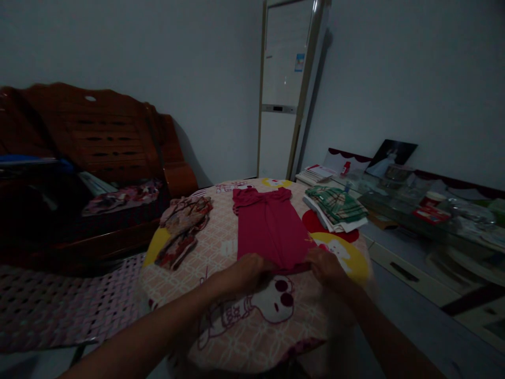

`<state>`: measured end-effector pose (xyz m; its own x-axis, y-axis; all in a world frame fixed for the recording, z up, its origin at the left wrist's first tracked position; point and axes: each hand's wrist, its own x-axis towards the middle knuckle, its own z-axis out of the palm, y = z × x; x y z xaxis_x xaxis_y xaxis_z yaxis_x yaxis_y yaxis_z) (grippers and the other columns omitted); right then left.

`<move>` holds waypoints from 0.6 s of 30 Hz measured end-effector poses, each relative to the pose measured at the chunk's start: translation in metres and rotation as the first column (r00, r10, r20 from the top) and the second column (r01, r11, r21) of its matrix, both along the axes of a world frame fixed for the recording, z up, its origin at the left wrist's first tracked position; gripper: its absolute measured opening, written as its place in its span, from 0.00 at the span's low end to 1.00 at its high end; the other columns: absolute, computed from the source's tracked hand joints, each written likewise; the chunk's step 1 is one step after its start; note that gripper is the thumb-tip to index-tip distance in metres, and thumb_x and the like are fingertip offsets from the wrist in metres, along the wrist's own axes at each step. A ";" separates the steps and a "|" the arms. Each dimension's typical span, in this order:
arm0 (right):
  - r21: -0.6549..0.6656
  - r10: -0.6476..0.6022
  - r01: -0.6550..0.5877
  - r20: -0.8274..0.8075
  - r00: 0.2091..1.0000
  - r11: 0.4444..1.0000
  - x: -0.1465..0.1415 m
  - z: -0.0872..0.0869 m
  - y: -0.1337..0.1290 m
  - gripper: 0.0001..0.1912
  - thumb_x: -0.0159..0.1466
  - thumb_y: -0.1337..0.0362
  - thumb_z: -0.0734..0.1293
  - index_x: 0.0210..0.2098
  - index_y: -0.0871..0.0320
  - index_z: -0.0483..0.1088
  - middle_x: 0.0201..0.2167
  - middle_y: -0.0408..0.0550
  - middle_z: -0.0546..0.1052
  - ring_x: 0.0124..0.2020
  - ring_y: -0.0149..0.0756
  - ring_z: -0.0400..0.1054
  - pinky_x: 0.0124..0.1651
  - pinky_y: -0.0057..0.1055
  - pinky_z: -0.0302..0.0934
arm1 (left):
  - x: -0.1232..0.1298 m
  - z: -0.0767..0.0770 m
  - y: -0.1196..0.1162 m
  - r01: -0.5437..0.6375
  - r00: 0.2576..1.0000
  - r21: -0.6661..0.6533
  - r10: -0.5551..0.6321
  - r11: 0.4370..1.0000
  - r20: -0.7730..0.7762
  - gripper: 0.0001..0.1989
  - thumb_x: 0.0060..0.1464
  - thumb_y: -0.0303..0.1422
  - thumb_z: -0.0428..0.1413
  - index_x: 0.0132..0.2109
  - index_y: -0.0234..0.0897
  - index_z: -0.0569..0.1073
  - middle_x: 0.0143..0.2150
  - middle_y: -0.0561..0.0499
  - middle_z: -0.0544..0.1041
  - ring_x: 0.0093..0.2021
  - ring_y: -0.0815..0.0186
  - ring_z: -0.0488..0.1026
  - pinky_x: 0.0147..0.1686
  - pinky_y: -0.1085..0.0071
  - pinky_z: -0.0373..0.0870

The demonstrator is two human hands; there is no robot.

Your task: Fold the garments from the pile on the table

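Note:
A dark pink short-sleeved shirt lies spread on a round table with a patterned cloth, its sleeves toward the far side. My left hand is closed on the shirt's near edge, left of its middle. At the near right corner, my right hand grips the same edge. Left of the shirt rests a crumpled flowered garment. To its right is a stack of folded clothes with a green plaid garment on top. The fingertips of both hands are partly hidden by the dim light and the cloth.
A carved wooden sofa with cloths on it stands at the left, a woven seat before it. A tall white air conditioner stands in the corner. Along the right runs a glass-topped cabinet holding a paper cup and a photo.

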<state>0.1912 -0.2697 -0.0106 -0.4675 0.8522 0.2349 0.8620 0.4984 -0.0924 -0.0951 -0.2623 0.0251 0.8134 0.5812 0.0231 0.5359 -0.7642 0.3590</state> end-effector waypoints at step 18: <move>0.018 0.045 -0.044 -0.035 0.998 0.999 -0.036 0.017 0.113 0.20 0.58 0.76 0.61 0.48 0.61 0.74 0.47 0.55 0.77 0.49 0.42 0.68 0.55 0.39 0.59 | -0.015 0.002 0.098 -0.213 0.967 0.158 0.231 0.964 -0.105 0.18 0.54 0.32 0.56 0.53 0.39 0.74 0.50 0.43 0.79 0.49 0.56 0.76 0.48 0.66 0.70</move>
<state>0.1548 -0.1567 0.0059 -0.4962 0.8262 0.2668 0.8352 0.5382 -0.1134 -0.1101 -0.1640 0.0268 0.6658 0.7455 0.0291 0.7310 -0.6596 0.1749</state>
